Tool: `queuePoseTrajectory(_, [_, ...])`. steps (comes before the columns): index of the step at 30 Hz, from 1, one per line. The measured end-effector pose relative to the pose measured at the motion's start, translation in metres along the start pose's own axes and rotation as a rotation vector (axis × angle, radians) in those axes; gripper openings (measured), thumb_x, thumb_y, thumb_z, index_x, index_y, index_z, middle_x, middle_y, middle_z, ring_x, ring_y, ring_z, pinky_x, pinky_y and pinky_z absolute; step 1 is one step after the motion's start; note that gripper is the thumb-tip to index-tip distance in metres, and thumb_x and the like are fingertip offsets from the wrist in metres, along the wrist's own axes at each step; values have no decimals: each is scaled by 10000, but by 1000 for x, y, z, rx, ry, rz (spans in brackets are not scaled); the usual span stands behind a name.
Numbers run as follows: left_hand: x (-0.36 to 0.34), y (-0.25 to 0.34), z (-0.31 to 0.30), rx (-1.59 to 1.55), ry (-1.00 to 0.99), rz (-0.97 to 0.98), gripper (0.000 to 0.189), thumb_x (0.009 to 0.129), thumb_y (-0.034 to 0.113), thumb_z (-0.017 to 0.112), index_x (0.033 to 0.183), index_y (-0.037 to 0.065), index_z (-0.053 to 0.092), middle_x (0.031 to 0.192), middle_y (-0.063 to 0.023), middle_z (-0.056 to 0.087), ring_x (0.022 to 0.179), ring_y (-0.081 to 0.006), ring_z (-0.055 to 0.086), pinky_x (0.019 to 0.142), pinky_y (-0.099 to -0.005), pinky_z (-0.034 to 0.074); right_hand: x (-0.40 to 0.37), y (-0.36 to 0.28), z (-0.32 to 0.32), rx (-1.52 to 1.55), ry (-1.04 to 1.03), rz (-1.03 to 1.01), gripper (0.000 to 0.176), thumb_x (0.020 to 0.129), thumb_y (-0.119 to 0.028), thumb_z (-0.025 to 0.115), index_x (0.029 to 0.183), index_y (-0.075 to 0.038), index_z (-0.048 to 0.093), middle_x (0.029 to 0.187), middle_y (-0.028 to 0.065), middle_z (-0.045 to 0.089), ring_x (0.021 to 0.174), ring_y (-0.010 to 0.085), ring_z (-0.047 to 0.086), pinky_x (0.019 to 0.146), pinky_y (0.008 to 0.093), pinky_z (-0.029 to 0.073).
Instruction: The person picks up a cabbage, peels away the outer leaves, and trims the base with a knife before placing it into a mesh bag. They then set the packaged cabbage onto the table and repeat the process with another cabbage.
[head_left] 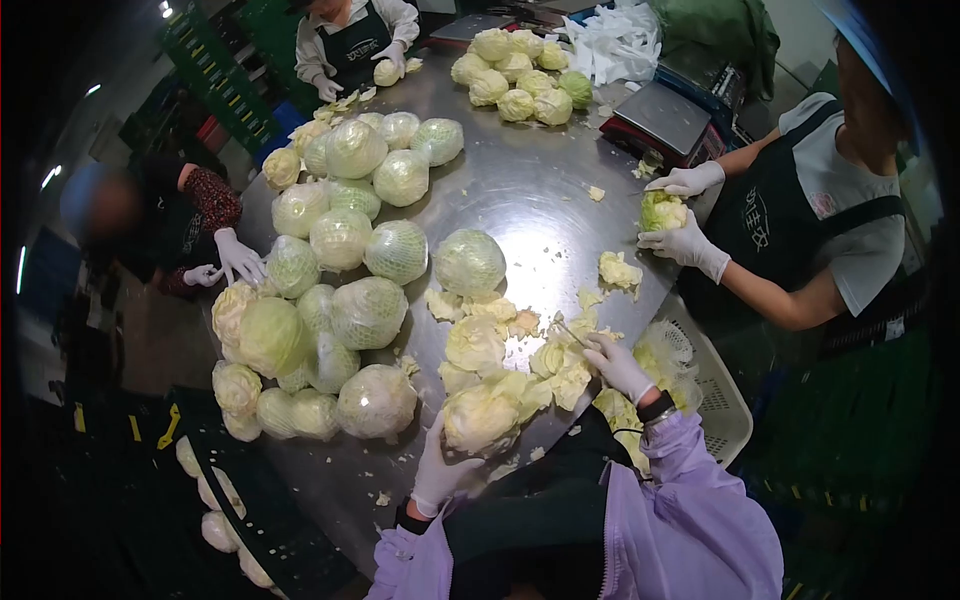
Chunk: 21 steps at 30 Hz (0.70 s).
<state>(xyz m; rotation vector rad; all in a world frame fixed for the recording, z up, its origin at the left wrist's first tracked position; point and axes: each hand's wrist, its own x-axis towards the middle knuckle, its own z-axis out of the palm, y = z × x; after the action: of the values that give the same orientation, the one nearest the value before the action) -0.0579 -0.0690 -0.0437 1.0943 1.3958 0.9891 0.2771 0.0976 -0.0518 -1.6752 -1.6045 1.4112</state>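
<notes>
My left hand, in a white glove, is closed on the side of a pale cabbage at the table's near edge. To its right, my gloved right hand grips a small knife, its blade pointing up and left over loose leaves. More peeled leaves lie just beyond the cabbage. Left of it rests a wrapped cabbage, part of a large group of cabbages in clear film and netting.
Co-workers stand at the left, the far side and the right; the right one holds a small cabbage. Beyond are a cabbage pile, a scale and white bags. A white basket stands right, a dark crate lower left.
</notes>
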Motion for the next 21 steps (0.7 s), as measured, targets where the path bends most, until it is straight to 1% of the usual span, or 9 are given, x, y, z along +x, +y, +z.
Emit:
queuePoseTrajectory(4, [3,9,9,330,28,-82,811,734,145,789,1418,84,357,1332,-156,490,1192,-248,526,957,-330,464,-32,-23,10,740,161,31,494,892,-193,648,1320,-20,476,872,73,633,705,140,594,612,265,485])
queuePoseTrajectory(6, [6,2,12,318,69,50,706,775,161,749,1389,93,408,1314,-161,507,1195,-278,529,959,-329,457,-43,-44,21,687,209,34,602,856,-160,687,1375,-12,420,963,88,660,637,87,548,572,227,454])
queuePoseTrajectory(8, [8,15,8,393,19,147,674,804,170,725,1392,90,405,1344,-163,492,1200,-310,527,978,-349,444,-43,-64,40,271,65,-283,725,824,-152,716,1437,-37,346,1134,140,641,765,120,607,685,222,482])
queuePoseTrajectory(9, [7,23,6,416,7,181,654,816,181,714,1389,90,411,1348,-158,491,1199,-311,529,984,-349,439,-48,-90,42,254,-121,-163,784,790,-166,749,1449,-53,338,1283,181,569,1060,201,607,886,274,466])
queuePoseTrajectory(10, [6,31,2,442,4,212,635,829,192,704,1386,91,417,1353,-154,490,1199,-311,531,990,-349,434,-36,-88,59,247,-100,-403,766,778,-211,768,1427,-67,386,1304,181,553,1235,212,511,1000,305,398])
queuePoseTrajectory(15, [-15,55,-43,350,464,41,328,820,122,720,1129,43,642,990,-107,671,771,-150,654,693,-253,509,0,-49,97,-57,-303,-344,568,829,-261,726,1310,-39,521,1148,109,634,1019,185,597,875,290,468])
queuePoseTrajectory(17, [-22,48,-67,785,795,356,418,785,91,735,1179,43,607,1083,-90,626,1017,-214,596,871,-330,468,-1,-39,97,21,-408,-226,499,855,-254,703,1272,-27,554,1046,81,667,902,156,621,802,279,499])
queuePoseTrajectory(19, [-26,54,-97,556,1097,185,693,788,100,731,1391,33,398,1398,-168,402,1259,-305,418,984,-406,390,-7,-39,98,176,-443,20,508,867,-279,696,1289,-36,552,1121,82,642,1041,180,594,905,291,459])
queuePoseTrajectory(21, [-21,44,-138,298,1289,160,748,849,116,683,1462,59,259,1451,-165,324,1277,-338,391,981,-437,389,-9,-32,99,289,-443,117,378,901,-255,648,1203,-32,603,904,22,646,758,119,611,666,246,485])
